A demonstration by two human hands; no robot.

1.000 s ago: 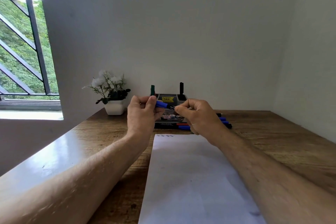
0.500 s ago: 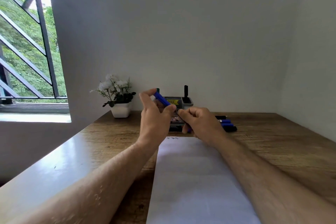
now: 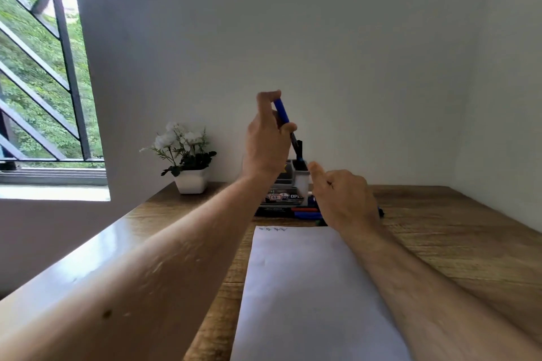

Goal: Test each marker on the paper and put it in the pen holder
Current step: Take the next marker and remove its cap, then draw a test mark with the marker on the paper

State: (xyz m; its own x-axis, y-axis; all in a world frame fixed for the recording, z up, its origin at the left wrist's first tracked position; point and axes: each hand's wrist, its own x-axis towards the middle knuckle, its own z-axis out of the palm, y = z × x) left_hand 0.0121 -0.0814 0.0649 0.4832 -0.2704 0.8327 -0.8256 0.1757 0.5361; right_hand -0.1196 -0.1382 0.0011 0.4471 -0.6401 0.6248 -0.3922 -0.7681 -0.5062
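Up above the pen holder [image 3: 294, 177], the left hand [image 3: 265, 143] pinches a blue marker [image 3: 282, 111] between thumb and fingers, cap end up and tilted to the left, its dark lower end pointing down toward the holder's right-hand white cup [image 3: 302, 182]. A black marker [image 3: 299, 151] already stands upright in that cup, and the blue one's lower end sits just beside it; whether the two touch cannot be told. The right hand [image 3: 343, 198] hovers low, just right of the holder, fingers loosely curled with the forefinger raised; whether it holds anything cannot be told from this side.

Behind that hand, more markers [image 3: 306, 213] lie flat on the desk [image 3: 457, 231] in front of the holder, blue and red ones showing, partly hidden by the wrist. A white sheet of paper [image 3: 308, 296] lies lengthwise on the near part of the desk between the two forearms, with a short row of small scribbles [image 3: 272, 229] at its far left corner. At the far left of the desk, against the wall, stands a small white pot of white flowers [image 3: 187, 161]. A barred window [image 3: 38, 82] with greenery outside fills the left edge.
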